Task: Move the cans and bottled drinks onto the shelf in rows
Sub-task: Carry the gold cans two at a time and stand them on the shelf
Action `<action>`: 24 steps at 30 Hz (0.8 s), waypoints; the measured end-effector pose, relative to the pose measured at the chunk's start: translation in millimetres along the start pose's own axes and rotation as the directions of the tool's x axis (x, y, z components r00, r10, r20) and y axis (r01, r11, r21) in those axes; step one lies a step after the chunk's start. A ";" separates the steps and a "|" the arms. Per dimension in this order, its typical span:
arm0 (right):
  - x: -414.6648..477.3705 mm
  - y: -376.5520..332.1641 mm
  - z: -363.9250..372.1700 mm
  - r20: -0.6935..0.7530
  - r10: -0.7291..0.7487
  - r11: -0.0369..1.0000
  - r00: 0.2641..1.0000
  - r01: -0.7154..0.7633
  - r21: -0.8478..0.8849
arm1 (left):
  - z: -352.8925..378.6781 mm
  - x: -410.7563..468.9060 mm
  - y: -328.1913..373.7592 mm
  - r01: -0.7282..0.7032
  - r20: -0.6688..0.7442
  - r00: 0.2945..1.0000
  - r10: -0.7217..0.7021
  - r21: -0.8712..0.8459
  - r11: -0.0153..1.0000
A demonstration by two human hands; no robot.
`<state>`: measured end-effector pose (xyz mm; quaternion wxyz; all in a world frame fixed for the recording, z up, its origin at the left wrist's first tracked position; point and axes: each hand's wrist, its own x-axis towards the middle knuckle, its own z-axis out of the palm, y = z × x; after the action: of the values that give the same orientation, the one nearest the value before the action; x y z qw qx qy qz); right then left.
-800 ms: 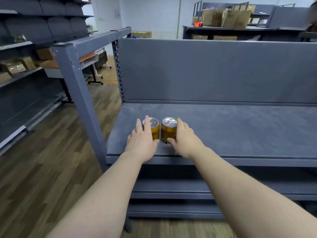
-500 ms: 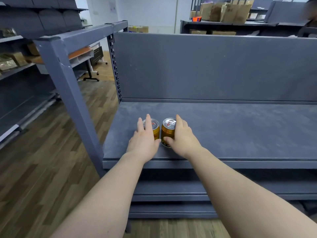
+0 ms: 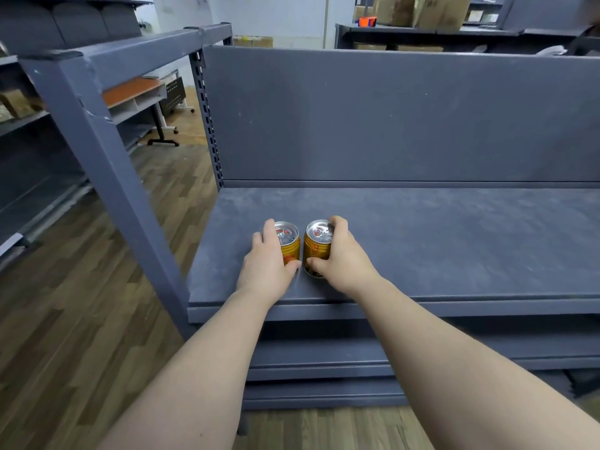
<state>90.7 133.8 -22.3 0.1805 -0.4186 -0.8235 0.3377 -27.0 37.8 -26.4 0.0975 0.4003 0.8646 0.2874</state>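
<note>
My left grip point(image 3: 266, 266) wraps the left can point(image 3: 290, 243), my right grip point(image 3: 341, 261) the right can point(image 3: 314, 246) beside it. They look rigid, slick and probably light, so I'd squeeze their sides.

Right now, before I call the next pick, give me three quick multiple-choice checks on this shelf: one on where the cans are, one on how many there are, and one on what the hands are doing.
1. Where on the shelf does the left can stand?
A. near the front edge, toward the left end
B. against the back panel
C. at the far right end

2. How many cans are on the shelf?
A. one
B. two
C. four

3. What are the hands doing?
A. both hang idle off the shelf
B. only one holds a can
C. each grips one can

Answers:
1 A, it sits close to the front lip, near the left post.
2 B, the right can stands beside it, and two silver tops show.
3 C, the left hand wraps the left can and the right hand wraps the right can.
</note>
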 end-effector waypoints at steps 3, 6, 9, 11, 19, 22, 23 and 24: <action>-0.7 0.1 -0.5 -0.016 0.014 1.000 1.000 -0.013 0.027 | -1.6 0.1 0.5 0.008 -0.016 1.000 -0.009 -0.043 0.999; -6.0 4.1 -3.7 -0.047 0.024 0.999 0.999 -0.023 0.029 | -3.2 -1.1 3.3 -0.001 -0.044 0.999 -0.002 -0.078 0.997; -14.6 7.8 -13.1 -0.076 0.051 0.999 0.996 -0.050 0.018 | -3.7 -4.5 12.6 -0.040 -0.053 0.998 0.036 -0.084 0.996; -20.3 10.2 -21.7 -0.110 0.079 0.997 0.991 -0.079 0.005 | -2.3 -6.4 21.6 -0.058 -0.042 0.998 0.054 -0.091 0.994; -57.4 32.9 -63.3 -0.256 0.181 0.983 0.949 -0.185 0.008 | 17.3 -26.3 64.4 -0.203 0.032 0.978 0.207 -0.103 0.974; -78.1 46.6 -82.2 -0.295 0.242 0.969 0.924 -0.246 0.024 | 29.7 -35.1 83.8 -0.264 0.066 0.959 0.274 -0.125 0.956; -86.1 51.8 -89.0 -0.312 0.260 0.964 0.914 -0.264 0.031 | 34.6 -38.5 90.9 -0.285 0.079 0.952 0.297 -0.134 0.949; -94.4 57.1 -96.2 -0.331 0.276 0.959 0.902 -0.280 0.037 | 39.7 -42.5 98.7 -0.306 0.091 0.943 0.320 -0.145 0.941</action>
<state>234.1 120.2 4.0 0.2648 -0.5837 -0.7149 0.2796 79.7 73.3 -4.6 0.1251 0.5414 0.7625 0.3315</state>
